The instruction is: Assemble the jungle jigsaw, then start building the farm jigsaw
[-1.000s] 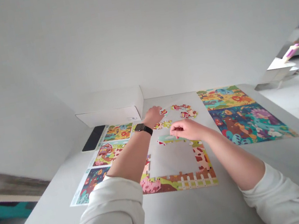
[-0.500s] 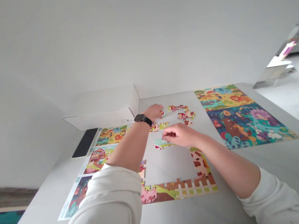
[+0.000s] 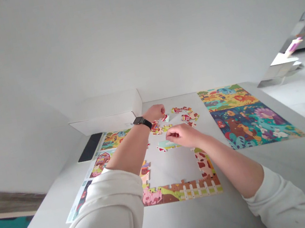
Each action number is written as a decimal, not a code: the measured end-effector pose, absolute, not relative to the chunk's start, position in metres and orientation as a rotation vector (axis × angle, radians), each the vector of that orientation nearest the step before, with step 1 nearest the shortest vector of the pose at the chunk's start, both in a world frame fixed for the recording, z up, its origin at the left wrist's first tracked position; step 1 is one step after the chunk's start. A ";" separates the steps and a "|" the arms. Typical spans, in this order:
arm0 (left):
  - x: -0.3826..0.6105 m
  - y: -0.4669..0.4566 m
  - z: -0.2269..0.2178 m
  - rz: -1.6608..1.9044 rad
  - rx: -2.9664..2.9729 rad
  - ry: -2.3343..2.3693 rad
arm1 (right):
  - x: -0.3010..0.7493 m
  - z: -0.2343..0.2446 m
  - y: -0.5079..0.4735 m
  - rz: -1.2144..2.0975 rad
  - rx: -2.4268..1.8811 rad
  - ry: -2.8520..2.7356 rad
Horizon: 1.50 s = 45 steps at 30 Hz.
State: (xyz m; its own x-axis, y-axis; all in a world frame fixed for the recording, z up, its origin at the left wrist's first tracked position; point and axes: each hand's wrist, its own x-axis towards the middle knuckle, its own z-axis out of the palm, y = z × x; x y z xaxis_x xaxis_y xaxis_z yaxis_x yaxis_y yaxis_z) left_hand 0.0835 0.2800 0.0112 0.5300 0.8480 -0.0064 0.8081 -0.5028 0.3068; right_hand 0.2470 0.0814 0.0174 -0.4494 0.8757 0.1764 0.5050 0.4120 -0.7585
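A partly built puzzle frame (image 3: 184,191) with a fence along its bottom edge lies on the white table (image 3: 195,224). My right hand (image 3: 182,135) rests closed over a light green strip of joined pieces (image 3: 166,145) at the frame's top edge, fingers pinched on it. My left hand (image 3: 155,112), with a black watch (image 3: 142,121) on the wrist, is lifted a little above the loose pieces (image 3: 185,114) farther back and pinches a small red and white piece (image 3: 166,118).
A white box (image 3: 104,110) stands at the back left, with a black phone (image 3: 90,147) beside it. Picture sheets (image 3: 107,145) lie left of the frame. Two finished puzzles (image 3: 248,120) lie to the right.
My left hand has risen slightly from the loose pieces with a small piece pinched in it. My right hand has slid left along the frame's top and stays on the green strip.
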 end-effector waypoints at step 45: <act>0.012 0.067 -0.021 1.157 1.217 0.913 | 0.232 -0.003 0.051 0.042 -1.090 -2.104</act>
State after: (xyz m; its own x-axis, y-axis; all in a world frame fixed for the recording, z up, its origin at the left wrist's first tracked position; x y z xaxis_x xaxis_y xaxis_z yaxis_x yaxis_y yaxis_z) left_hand 0.0117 0.0667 -0.0211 0.2071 0.9762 0.0641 -0.1647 -0.0298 0.9859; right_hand 0.2323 0.0510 -0.0029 -0.3533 0.7135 0.6050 0.6888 0.6360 -0.3478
